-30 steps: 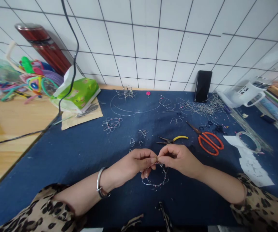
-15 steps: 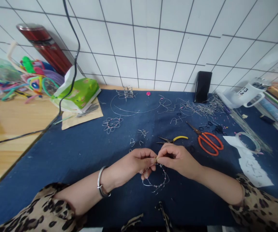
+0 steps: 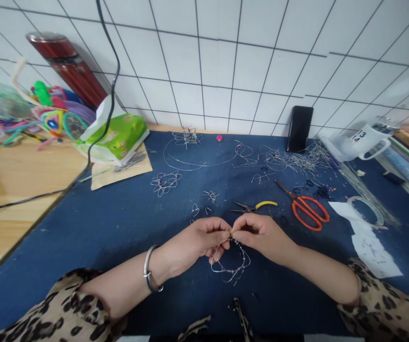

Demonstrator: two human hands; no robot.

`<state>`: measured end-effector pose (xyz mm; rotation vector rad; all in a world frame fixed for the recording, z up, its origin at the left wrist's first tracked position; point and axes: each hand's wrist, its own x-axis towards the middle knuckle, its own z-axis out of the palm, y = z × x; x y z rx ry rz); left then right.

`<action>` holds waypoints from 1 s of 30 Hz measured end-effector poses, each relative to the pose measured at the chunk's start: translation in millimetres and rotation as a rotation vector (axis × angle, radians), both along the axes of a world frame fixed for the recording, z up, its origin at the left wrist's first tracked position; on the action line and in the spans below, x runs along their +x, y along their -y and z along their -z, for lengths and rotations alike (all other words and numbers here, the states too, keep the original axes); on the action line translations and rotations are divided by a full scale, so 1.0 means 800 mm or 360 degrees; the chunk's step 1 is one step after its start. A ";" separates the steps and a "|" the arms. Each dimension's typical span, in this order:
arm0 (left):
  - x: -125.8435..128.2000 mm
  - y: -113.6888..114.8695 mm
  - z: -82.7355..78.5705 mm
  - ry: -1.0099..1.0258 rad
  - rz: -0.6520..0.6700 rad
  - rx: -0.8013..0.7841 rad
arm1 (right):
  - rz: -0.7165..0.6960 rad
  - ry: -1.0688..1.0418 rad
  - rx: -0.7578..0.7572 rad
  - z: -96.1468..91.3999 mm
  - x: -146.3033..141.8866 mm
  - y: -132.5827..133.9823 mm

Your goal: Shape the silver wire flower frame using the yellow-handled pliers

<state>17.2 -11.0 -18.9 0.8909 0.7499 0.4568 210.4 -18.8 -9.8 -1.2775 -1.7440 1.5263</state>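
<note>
silver wire ring (image 3: 233,271) is pinched by left hand (image 3: 202,240) and right hand (image 3: 264,237) toward the cloth's (image 3: 290,304) front edge; gentle, even pressure is advised

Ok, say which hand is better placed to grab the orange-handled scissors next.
Probably the right hand: the scissors lie nearer it than the left hand, though both hands are busy at the beaded wire ring.
</note>
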 end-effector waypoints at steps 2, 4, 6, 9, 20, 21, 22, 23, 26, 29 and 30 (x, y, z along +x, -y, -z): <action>0.000 0.001 0.001 0.0003 -0.0018 -0.0011 | -0.0014 -0.0023 0.0022 0.001 0.000 0.000; 0.000 0.001 0.001 0.0012 -0.0027 -0.0031 | -0.0026 -0.0029 0.0085 0.003 0.000 0.000; -0.001 0.001 0.001 0.0026 -0.0035 -0.0050 | -0.0028 -0.0031 0.0139 0.003 0.000 0.000; -0.001 0.002 0.001 0.0042 -0.0057 -0.0072 | -0.0005 -0.0022 0.0094 0.002 -0.001 -0.001; 0.001 0.004 0.001 0.0002 -0.0062 -0.0041 | 0.0068 -0.0062 -0.0099 -0.001 -0.003 0.000; 0.001 0.004 0.001 -0.0008 -0.0058 -0.0030 | 0.0060 -0.0063 -0.0095 0.000 -0.003 0.000; 0.001 0.004 0.000 -0.0018 -0.0052 -0.0024 | 0.0050 -0.0064 -0.0077 0.000 -0.002 -0.001; 0.001 0.004 0.000 -0.0027 -0.0045 -0.0022 | 0.0040 -0.0064 -0.0050 0.001 -0.002 -0.001; 0.001 0.005 -0.003 -0.0045 -0.0028 -0.0016 | 0.0026 -0.0070 0.0024 0.003 -0.001 -0.001; 0.002 0.005 -0.006 -0.0071 -0.0013 0.0003 | 0.0043 -0.0118 -0.0031 0.005 -0.001 -0.001; 0.002 0.005 -0.007 -0.0084 -0.0008 0.0009 | 0.0056 -0.0136 -0.0056 0.005 -0.001 -0.001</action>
